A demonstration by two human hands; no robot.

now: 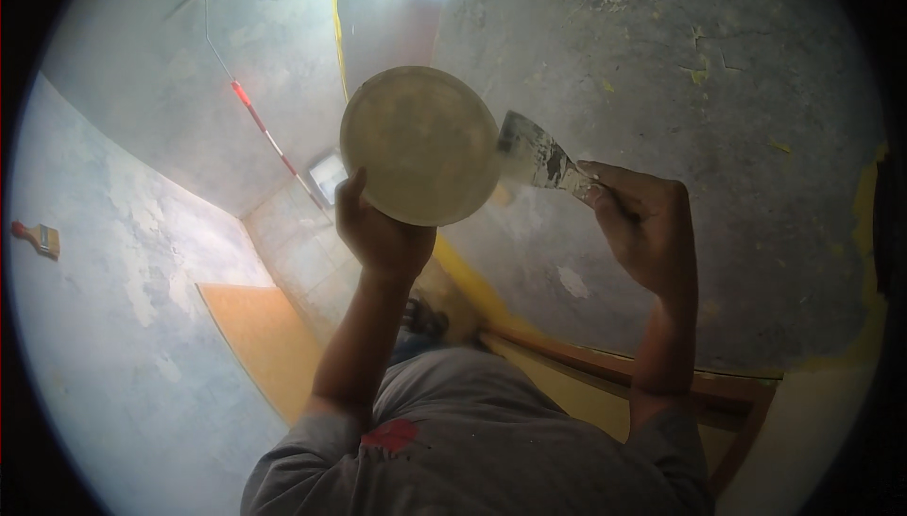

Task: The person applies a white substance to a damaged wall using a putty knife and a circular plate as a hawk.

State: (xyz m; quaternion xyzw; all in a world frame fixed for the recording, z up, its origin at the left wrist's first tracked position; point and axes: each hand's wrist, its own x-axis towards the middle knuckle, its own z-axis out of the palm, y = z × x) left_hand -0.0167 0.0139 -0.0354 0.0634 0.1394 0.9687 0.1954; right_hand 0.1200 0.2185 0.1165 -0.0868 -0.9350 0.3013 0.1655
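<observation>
Head view, looking at both raised arms against a bare wall: the left hand (pixel 378 228) holds a round, cream-coloured disc (pixel 420 145), thumb up along its lower left edge and the other fingers hidden behind it, so it serves as a flat pan for filler. Just to its right, the right hand (pixel 642 223) is closed around the handle of a putty knife (pixel 537 157), whose smeared steel blade points left and touches, or all but touches, the disc's right rim — I cannot tell which.

As for progress, the grey wall (pixel 680 72) on the right is patchy: scratches, cracks and small yellow flecks of old paint show across it, with a yellow band left down its far right side. The paler wall (pixel 123 261) on the left looks mottled and uneven too. Judging by that, the skimming is partly done at most, with a good deal of surface left rough. A paintbrush (pixel 38 237) with a red handle lies far left — well apart from both hands. A red-and-white pole (pixel 269 138) runs along the corner.
</observation>
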